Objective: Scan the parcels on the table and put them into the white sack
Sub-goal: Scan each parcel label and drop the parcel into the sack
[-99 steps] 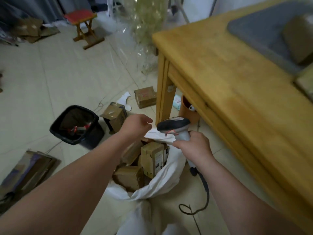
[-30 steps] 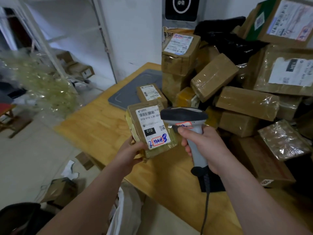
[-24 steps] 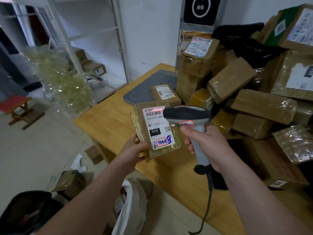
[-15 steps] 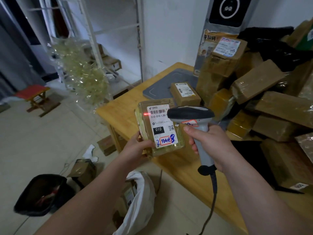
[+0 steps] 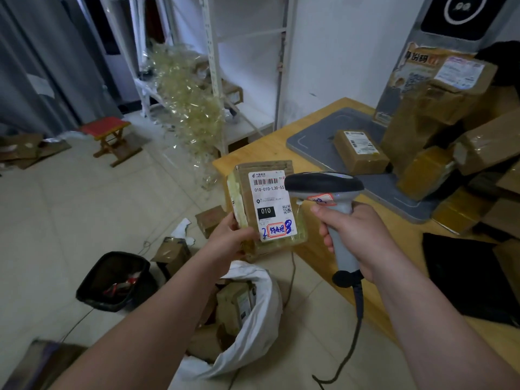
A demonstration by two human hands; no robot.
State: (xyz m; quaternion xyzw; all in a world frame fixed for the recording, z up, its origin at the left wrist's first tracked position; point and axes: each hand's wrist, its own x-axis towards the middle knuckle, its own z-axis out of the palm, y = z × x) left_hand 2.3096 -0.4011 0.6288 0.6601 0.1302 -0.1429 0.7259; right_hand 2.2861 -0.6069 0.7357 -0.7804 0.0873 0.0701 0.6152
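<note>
Head view. The left hand (image 5: 228, 240) grips a taped brown parcel (image 5: 267, 204) by its lower left corner, thumb on the front and fingers curled behind. The parcel is held upright in the air off the near corner of the wooden table (image 5: 270, 147), its white label facing the camera. The right hand (image 5: 354, 237) is wrapped round the grey handle of a barcode scanner (image 5: 323, 185), forefinger at the trigger. The scanner's dark head overlaps the label's right edge; whether the two touch cannot be told. A cable (image 5: 357, 327) hangs from the handle.

Table: a grey mat (image 5: 318, 136) carries one small labelled box (image 5: 360, 152). A pile of brown parcels (image 5: 439, 108) rises along the far right, against a white wall (image 5: 337, 52). A flat black item (image 5: 464, 277) lies at the near right.

Floor: pale tiles (image 5: 70, 206). The white sack (image 5: 259, 319) stands open beside the table, below the held parcel, with brown boxes inside. To its left are a black bin (image 5: 115, 280) and two loose cartons (image 5: 171, 254).

Background: a red-topped stool (image 5: 108, 133), flattened cardboard (image 5: 25, 147), a grey curtain (image 5: 42, 66), a white shelf frame (image 5: 213, 66) and a heap of crumpled clear plastic (image 5: 185, 102)
</note>
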